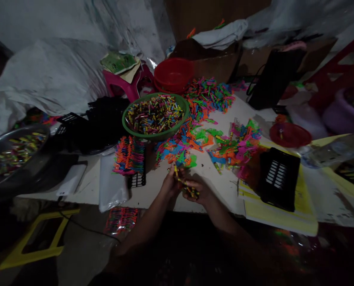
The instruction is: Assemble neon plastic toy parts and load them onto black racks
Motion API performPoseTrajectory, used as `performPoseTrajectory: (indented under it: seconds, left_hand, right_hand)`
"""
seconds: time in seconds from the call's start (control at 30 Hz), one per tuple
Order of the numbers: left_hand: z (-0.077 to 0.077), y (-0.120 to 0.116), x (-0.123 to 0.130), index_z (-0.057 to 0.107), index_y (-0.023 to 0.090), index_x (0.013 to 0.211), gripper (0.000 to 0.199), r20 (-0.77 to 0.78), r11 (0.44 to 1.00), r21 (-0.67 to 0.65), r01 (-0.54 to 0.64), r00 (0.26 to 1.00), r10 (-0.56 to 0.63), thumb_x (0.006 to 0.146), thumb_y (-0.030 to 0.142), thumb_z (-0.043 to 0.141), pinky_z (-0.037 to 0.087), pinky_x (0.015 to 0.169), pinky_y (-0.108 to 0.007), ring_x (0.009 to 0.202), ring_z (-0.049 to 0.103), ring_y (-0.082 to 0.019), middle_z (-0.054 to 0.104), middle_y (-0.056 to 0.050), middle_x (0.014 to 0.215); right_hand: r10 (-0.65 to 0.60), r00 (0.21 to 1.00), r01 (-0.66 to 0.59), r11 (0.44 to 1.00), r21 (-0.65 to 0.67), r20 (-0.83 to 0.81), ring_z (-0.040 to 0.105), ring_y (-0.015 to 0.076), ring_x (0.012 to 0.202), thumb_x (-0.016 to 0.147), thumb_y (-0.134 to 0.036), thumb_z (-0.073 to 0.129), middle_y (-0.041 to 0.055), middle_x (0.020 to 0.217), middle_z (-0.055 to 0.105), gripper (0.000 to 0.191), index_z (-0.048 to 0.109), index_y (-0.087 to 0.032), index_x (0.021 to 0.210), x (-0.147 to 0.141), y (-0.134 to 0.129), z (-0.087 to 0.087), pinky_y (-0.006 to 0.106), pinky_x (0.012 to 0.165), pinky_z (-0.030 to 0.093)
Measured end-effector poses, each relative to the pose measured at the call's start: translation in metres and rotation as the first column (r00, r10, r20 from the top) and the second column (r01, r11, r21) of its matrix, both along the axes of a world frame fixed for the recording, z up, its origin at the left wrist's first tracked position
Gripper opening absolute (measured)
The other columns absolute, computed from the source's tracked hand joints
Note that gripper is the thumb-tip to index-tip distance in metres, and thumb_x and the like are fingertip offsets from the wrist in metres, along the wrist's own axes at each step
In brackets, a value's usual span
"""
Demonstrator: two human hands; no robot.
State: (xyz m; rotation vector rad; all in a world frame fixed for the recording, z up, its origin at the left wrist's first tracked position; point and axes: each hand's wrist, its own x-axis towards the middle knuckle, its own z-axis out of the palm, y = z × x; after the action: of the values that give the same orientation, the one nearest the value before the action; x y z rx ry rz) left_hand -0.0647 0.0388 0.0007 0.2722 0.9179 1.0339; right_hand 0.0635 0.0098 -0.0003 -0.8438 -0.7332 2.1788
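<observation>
Near the table's front edge, my left hand point(171, 184) has its fingers closed around a small yellow-banded stick point(176, 171). Beside it, my right hand point(204, 192) is curled around several short yellow-and-dark sticks point(192, 193); its fingertips come close to my left hand. Just beyond both hands lie loose bright plastic pieces point(177, 149) in blue, orange, pink and green, their exact kind too small to make out. A second heap of such pieces point(239, 145), with some yellow sticks mixed in, is to the right.
A green basin point(126, 126) full of banded sticks stands behind the hands. Plastic pieces fill a black rack point(137, 180) at left, next to clear bags point(113, 190). At right, another black rack point(284, 186) lies on yellow sheets point(281, 218). Red bowls point(173, 71) stand behind; a grey basin point(41, 137) is far left.
</observation>
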Motion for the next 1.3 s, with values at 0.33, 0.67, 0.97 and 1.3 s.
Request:
performPoseTrajectory:
  seconds: [0.33, 0.67, 0.97, 1.3]
  left_hand:
    - [-0.008, -0.005, -0.032, 0.063, 0.013, 0.083, 0.035, -0.023, 0.718, 0.045, 0.694, 0.719, -0.694, 0.058, 0.032, 0.078, 0.045, 0.05, -0.019, 0.051, 0.058, -0.01, 0.064, -0.004, 0.065]
    - [-0.013, -0.005, -0.028, 0.059, 0.011, 0.07, 0.016, 0.039, 0.912, -0.111, 0.395, 0.919, -0.393, 0.06, 0.002, 0.068, 0.048, 0.061, -0.02, 0.056, 0.058, -0.008, 0.06, 0.0, 0.061]
    - [-0.016, -0.016, 0.034, 0.062, 0.014, 0.09, 0.036, 0.15, 0.99, 0.138, -0.021, 0.989, 0.0, 0.058, 0.021, 0.077, 0.046, 0.069, -0.022, 0.069, 0.06, -0.01, 0.065, -0.001, 0.078]
    - [-0.015, -0.016, 0.055, 0.061, 0.016, 0.091, 0.034, 0.148, 0.978, 0.2, -0.065, 0.988, 0.035, 0.058, 0.017, 0.072, 0.04, 0.088, -0.031, 0.096, 0.059, -0.02, 0.066, -0.006, 0.095]
  right_hand:
    - [0.496, 0.818, -0.561, 0.799, 0.215, 0.292, 0.058, 0.01, 0.05, 0.059, -0.035, 0.07, 0.0016, 0.07, 0.067, 0.027, 0.065, -0.014, 0.075, 0.037, 0.034, 0.018, 0.021, 0.045, 0.045]
    - [0.019, 0.916, -0.102, 0.977, 0.187, 0.4, 0.056, 0.0093, 0.042, 0.062, -0.04, 0.068, 0.001, 0.072, 0.067, 0.029, 0.06, -0.017, 0.078, 0.046, 0.042, 0.02, 0.015, 0.03, 0.031]
    - [-0.749, 0.622, 0.739, 0.658, 0.144, 0.227, 0.051, 0.0086, 0.04, 0.058, -0.043, 0.067, -0.0062, 0.046, 0.056, 0.031, 0.048, -0.019, 0.057, -0.009, 0.041, -0.002, 0.019, 0.038, 0.038]
    - [-0.872, 0.414, 0.837, 0.478, 0.266, 0.262, 0.046, 0.0091, 0.036, 0.066, -0.046, 0.06, -0.0054, 0.038, 0.051, 0.035, 0.048, -0.019, 0.048, -0.019, 0.045, -0.008, 0.022, 0.041, 0.037]
